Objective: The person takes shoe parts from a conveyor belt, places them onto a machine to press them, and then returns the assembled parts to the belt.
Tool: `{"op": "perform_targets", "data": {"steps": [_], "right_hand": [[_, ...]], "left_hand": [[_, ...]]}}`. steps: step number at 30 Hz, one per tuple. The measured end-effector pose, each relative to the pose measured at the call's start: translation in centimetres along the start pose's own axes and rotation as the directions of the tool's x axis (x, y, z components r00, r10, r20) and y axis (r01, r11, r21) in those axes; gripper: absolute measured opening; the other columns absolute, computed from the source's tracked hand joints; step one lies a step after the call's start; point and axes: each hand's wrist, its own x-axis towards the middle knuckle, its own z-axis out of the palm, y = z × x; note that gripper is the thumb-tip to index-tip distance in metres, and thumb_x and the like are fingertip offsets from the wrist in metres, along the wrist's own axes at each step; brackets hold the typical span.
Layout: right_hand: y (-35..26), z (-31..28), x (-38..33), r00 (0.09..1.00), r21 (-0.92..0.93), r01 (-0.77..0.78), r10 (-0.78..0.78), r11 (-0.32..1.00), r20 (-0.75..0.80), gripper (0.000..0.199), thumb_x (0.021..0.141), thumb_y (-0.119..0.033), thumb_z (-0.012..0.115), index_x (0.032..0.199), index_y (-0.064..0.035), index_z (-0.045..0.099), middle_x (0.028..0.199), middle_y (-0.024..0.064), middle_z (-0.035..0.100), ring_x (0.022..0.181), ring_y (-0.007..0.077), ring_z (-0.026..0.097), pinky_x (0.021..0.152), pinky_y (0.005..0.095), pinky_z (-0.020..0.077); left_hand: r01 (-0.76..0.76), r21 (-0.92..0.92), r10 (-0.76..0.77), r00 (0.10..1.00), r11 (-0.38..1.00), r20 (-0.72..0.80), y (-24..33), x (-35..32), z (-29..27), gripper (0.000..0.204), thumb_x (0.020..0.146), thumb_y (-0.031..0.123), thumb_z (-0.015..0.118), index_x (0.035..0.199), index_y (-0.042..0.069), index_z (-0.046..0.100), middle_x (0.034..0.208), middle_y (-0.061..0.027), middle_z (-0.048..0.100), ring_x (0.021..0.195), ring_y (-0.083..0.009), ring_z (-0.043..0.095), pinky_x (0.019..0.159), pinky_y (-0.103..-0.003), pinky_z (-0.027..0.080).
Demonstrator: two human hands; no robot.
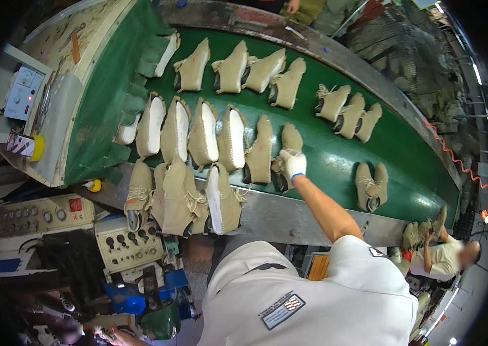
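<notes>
My right hand [293, 164], in a white glove with a blue cuff band, is closed on the collar end of a beige shoe [292, 138] lying on the green conveyor belt [319, 181]. The glove hides part of that shoe. Just left of it lies another beige shoe [260, 150]. Farther left, a row of beige shoes with white soles [232, 138] rests on its side. No part of my left hand shows.
Several more beige shoes [231, 66] lie along the belt's far side. A pair [372, 187] sits to the right. On the near metal ledge [278, 222] stand more shoes [178, 196]. A green-curtained machine [100, 109] covers the left end. Another person [437, 256] works at far right.
</notes>
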Motion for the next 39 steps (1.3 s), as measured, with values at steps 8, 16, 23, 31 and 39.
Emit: {"op": "perform_targets", "data": {"steps": [8,16,23,31,39], "right_hand": [[1.5,8.3,-7.2,0.927,-0.183,0.045,0.028,0.982,0.375,0.029,0.093,-0.026,0.073,0.100,0.0019,0.071,0.073,0.0054,0.068,0.055,0.0111,0.060,0.053,0.0281,0.0480],[0.3,18.2,-21.9,0.840,-0.353,0.338,-0.110,0.872,0.532,0.070,0.084,-0.035,0.080,0.136,0.0060,0.056,0.115,0.0218,0.072,0.103,0.0317,0.072,0.094,0.0389,0.0544],[-0.6,22.2,-22.6,0.751,-0.344,0.616,-0.397,0.709,0.527,0.075,0.084,-0.021,0.081,0.144,0.0093,0.048,0.139,0.0277,0.059,0.129,0.0336,0.059,0.110,0.0400,0.0465],[-1.0,27.2,-35.3,0.515,-0.039,0.375,-0.173,0.926,0.840,0.063,0.094,-0.011,0.073,0.147,0.0080,0.045,0.137,0.0191,0.061,0.125,0.0228,0.060,0.106,0.0344,0.0484],[-2.7,30.6,-48.8,-0.110,0.122,-0.091,-0.131,0.988,0.985,0.087,0.088,-0.038,0.075,0.155,0.0031,0.037,0.145,0.0140,0.055,0.130,0.0204,0.055,0.111,0.0353,0.0416]], "left_hand": [[0.088,-0.161,-0.103,0.991,0.983,-0.089,3.8,-2.6,0.9,0.048,0.070,0.014,0.081,0.114,-0.003,0.071,0.098,-0.0169,0.071,0.077,-0.0294,0.067,0.067,-0.043,0.059],[0.136,0.049,-0.130,0.985,0.989,-0.117,7.8,-5.9,1.8,0.082,0.072,0.040,0.090,0.138,0.002,0.058,0.127,-0.0195,0.064,0.115,-0.0358,0.062,0.101,-0.046,0.049],[-0.127,-0.074,0.103,0.957,0.989,-0.271,4.1,-6.4,1.6,0.067,0.077,0.017,0.084,0.138,0.008,0.057,0.127,-0.0142,0.063,0.114,-0.0316,0.061,0.101,-0.043,0.049],[0.367,-0.793,-0.230,0.929,0.487,0.289,4.8,-7.5,-6.5,0.055,0.075,0.007,0.077,0.127,-0.002,0.062,0.115,-0.0124,0.069,0.104,-0.0260,0.067,0.091,-0.038,0.055],[0.825,-0.245,0.575,0.538,-0.510,0.617,11.3,-23.5,2.0,0.087,0.085,0.052,0.060,0.156,0.008,0.039,0.149,-0.0228,0.052,0.126,-0.0431,0.060,0.101,-0.055,0.054]]}}
